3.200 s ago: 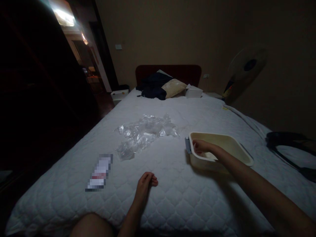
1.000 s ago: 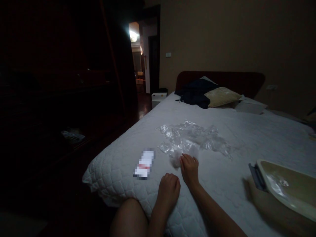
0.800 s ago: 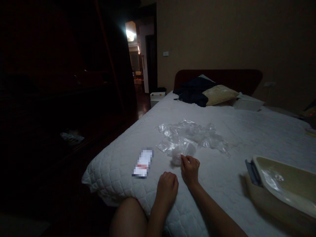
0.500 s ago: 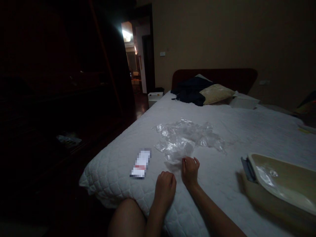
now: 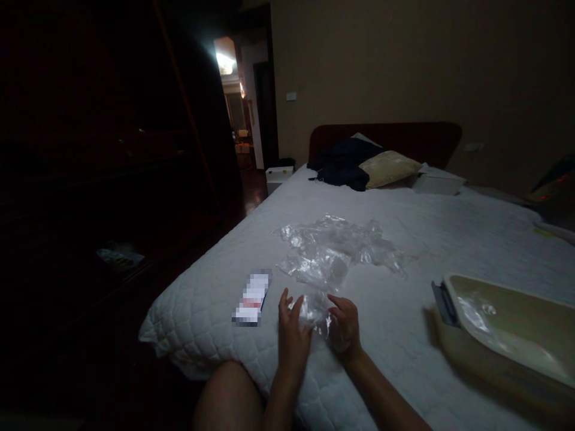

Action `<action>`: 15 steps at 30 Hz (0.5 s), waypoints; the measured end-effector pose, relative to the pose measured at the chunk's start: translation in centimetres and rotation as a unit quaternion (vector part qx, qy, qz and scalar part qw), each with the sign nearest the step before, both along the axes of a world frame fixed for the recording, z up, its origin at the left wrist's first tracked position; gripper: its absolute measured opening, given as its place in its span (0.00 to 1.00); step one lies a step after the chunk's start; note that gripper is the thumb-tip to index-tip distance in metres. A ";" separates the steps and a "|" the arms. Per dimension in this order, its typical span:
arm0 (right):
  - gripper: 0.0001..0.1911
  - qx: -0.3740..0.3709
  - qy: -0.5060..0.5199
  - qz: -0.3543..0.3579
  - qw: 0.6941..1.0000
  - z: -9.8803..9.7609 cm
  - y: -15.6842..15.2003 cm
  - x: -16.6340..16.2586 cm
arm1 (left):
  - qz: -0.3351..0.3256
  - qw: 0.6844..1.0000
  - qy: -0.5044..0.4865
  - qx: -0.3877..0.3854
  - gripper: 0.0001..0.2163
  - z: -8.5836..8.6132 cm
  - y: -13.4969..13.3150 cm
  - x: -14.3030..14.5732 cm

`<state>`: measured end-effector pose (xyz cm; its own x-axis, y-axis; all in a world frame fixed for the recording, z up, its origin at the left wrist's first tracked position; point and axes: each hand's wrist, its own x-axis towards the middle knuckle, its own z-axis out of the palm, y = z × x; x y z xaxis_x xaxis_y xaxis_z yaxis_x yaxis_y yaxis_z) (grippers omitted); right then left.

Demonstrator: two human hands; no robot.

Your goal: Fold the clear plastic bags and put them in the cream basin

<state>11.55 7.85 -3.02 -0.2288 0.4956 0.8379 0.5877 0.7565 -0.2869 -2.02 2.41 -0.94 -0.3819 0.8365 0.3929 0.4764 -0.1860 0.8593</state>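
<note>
A crumpled clear plastic bag [image 5: 315,308] lies between my two hands, low over the near part of the bed. My left hand [image 5: 293,329] is at its left side, fingers spread apart and the fingertips touching the film. On the other side, my right hand [image 5: 347,326] has its fingers curled around the plastic, with the index finger reaching over its top. Just beyond, more crumpled clear plastic [image 5: 332,248] is spread in a loose heap. A phone [image 5: 252,298] with a blurred-out screen rests on the bed left of my left hand.
The white quilted bed [image 5: 202,305] ends at a dark drop on the left. A lidded storage box [image 5: 512,329] with a grey latch stands at right. Dark clothing [image 5: 341,164], a beige pillow [image 5: 390,167] and a pale box [image 5: 438,181] lie by the headboard [image 5: 426,136].
A piece of plastic is now between my hands, nearer to me than the heap. My left hand has opened its fingers, and my right hand has come back toward me.
</note>
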 end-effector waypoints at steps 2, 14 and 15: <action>0.06 -0.021 0.032 0.004 0.999 0.0 -0.5 0.2 | -0.018 1.000 -0.017 0.013 0.17 0.3 0.0 -0.1; 0.12 -0.287 0.308 -0.001 0.907 1.3 -3.2 1.9 | -0.151 0.920 -0.347 -0.102 0.09 1.8 -0.2 1.7; 0.12 -0.303 0.321 0.003 0.898 1.3 -3.3 2.2 | -0.162 0.919 -0.346 -0.102 0.09 1.7 -0.2 1.8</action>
<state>13.74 4.54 -1.68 0.2004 0.9047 0.3759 0.1519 0.3504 -0.9242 -0.27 2.19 0.80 -0.1993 0.9796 -0.0266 -0.2485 -0.0243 0.9683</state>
